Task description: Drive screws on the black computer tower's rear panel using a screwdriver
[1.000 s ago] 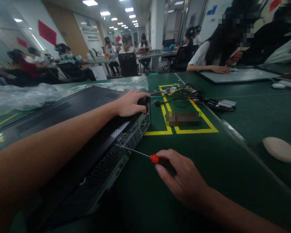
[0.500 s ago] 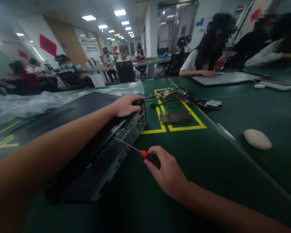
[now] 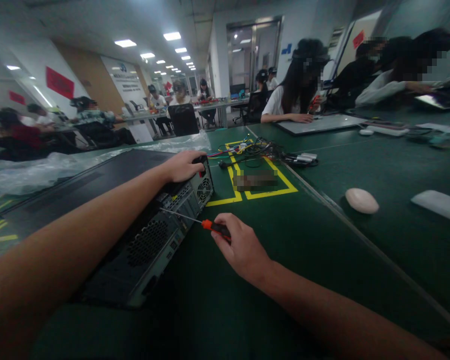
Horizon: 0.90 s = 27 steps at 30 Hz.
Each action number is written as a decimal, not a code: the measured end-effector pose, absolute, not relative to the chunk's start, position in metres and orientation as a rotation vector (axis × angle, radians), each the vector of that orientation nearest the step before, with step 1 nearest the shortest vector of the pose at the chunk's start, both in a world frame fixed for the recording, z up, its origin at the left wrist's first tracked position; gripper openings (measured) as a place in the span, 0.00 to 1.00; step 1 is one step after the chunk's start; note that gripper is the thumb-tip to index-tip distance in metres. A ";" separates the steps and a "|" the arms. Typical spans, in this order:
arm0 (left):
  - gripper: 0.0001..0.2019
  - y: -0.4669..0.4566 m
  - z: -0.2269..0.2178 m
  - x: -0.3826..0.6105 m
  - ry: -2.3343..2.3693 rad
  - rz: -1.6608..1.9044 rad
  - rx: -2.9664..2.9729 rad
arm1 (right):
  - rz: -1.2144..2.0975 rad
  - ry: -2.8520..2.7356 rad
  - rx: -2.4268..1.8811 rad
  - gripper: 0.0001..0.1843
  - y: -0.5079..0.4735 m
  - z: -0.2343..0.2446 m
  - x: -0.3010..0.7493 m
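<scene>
A black desktop computer case (image 3: pixel 108 172) lies on its side on the green table, its metal rear face turned toward my right hand. My left hand (image 3: pixel 185 166) grips the case's top edge near its far rear corner, with its fingers curled over the edge. In my right hand (image 3: pixel 240 245) is a screwdriver (image 3: pixel 207 224) with an orange and black handle. Its long thin shaft points left, and the tip meets the rear of the case near the upper edge, above a honeycomb vent (image 3: pixel 148 242). Whether a screw sits under the tip is too small to tell.
Behind the case lies clear plastic wrap (image 3: pixel 165 144). A tangle of cables (image 3: pixel 266 150) and a blurred-out object (image 3: pixel 255 180) are by yellow tape lines. A pale rounded object (image 3: pixel 362 200) is at right. A co-worker (image 3: pixel 281 102) sits across by a flat panel (image 3: pixel 320 124).
The view has turned slightly right, so the case and both hands appear farther left. My left hand stays on the case edge and the screwdriver tip stays at the rear face.
</scene>
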<state>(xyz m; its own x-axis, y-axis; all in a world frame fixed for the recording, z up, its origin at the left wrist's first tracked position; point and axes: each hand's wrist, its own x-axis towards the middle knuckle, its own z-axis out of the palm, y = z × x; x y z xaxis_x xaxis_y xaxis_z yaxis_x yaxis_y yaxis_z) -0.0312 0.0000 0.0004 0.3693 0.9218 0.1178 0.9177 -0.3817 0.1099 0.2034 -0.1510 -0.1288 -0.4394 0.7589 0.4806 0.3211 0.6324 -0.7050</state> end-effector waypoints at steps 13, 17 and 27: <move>0.36 0.001 -0.002 -0.037 1.730 0.355 2.538 | 0.450 -2.071 -0.751 0.10 -0.147 -0.129 0.213; 0.38 0.000 -0.001 -0.034 1.763 0.335 2.522 | 0.475 -2.071 -0.785 0.11 -0.147 -0.128 0.210; 0.37 0.007 -0.005 -0.040 1.757 0.315 2.552 | 0.564 -2.026 -0.830 0.07 -0.150 -0.125 0.209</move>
